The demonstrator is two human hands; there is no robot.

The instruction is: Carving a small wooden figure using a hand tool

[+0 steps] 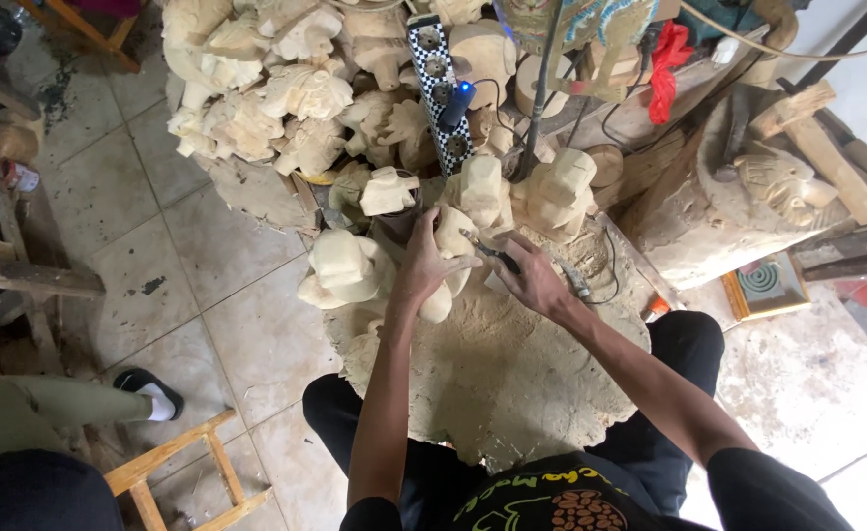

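My left hand [425,264] grips a pale wooden carving [453,236] and holds it on a dusty work block [512,364] between my knees. In my right hand [532,280] is a thin rotary carving tool [497,256], its tip touching the carving just right of my left fingers. A flexible shaft [541,88] runs up from the tool toward the top of the view. More rough carvings [350,267] lie right beside my left hand.
A large heap of unfinished pale carvings [276,98] fills the top. A checkered power strip [441,88] lies among them. A big carved wood piece [748,197] sits at right. Another person's leg and sandal [148,391] and a wooden stool [182,472] are at left.
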